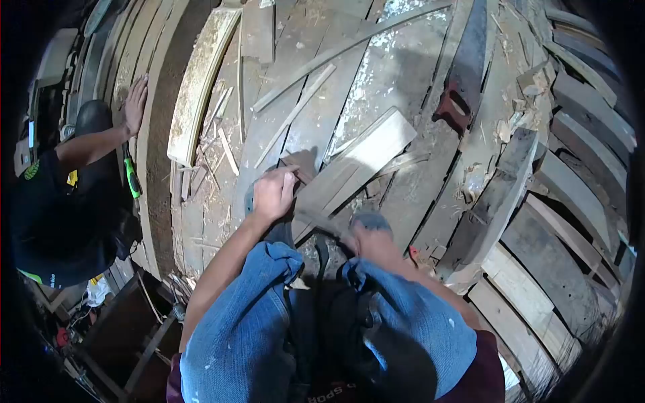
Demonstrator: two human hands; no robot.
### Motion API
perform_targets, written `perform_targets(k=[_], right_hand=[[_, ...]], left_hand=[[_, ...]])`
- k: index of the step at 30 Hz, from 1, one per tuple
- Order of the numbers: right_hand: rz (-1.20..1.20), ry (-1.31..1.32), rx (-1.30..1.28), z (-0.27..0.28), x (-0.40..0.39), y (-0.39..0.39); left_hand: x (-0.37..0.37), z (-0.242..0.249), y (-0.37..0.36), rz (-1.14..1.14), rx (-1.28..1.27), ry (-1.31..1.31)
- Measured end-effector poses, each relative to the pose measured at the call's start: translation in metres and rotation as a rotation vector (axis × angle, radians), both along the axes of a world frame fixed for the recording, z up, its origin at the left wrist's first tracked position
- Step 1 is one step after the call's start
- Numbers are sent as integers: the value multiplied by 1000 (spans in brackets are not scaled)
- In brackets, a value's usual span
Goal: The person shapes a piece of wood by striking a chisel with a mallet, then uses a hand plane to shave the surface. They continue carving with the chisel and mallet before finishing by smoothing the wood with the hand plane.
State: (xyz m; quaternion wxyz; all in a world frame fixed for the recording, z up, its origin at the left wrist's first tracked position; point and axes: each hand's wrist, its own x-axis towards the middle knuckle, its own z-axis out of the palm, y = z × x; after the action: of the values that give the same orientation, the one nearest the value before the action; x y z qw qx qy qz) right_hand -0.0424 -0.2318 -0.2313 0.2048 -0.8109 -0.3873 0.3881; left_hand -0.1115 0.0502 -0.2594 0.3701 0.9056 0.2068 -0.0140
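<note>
My left hand (274, 193) is closed in a fist beside a wooden block, its thumb on top; what it grips, if anything, I cannot make out. My right hand (374, 243), smeared by motion, is closed around a blurred bar-like tool (321, 220) that points up and left toward my left hand. Between and beyond the hands lies a wooden block (356, 164) with a pale, brightly lit top, set diagonally on the plank floor. My knees in blue jeans (242, 295) frame both hands.
A handsaw with a red handle (453, 107) lies right of the block. Long wood strips (349, 47), a pale curved board (201, 87) and shavings cover the planks (403, 87). Stacked timber (578, 174) lines the right. At left, another person's hand (136, 104) rests on a beam near a green-handled tool (132, 178).
</note>
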Motion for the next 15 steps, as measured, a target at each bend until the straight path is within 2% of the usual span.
perform_targets(k=[4,5,7,9,10,13,14,15], right_hand=[[-215,-87,-146,4,39,15],[-285,-135,-136,-15,48,12],[-165,-105,-97,-18,6,5],[113,-159,-25,-8,-9,-4],[97,-239,6,-12,5,-1],[-394,-151,-85,-13,21,20],[-75,-21,-172,-7,4,10],[-31,-16,-164,-9,1,4]], left_hand=[[-1,-1,1,-33,33,18],[-1,-4,2,-32,14,-7],[-3,-7,4,-26,-21,-65],[1,-7,5,-20,-18,-44],[3,-8,5,-18,-15,-59],[-4,3,-7,26,-30,2],[-2,6,-5,25,-41,4],[3,8,0,18,-48,-3]])
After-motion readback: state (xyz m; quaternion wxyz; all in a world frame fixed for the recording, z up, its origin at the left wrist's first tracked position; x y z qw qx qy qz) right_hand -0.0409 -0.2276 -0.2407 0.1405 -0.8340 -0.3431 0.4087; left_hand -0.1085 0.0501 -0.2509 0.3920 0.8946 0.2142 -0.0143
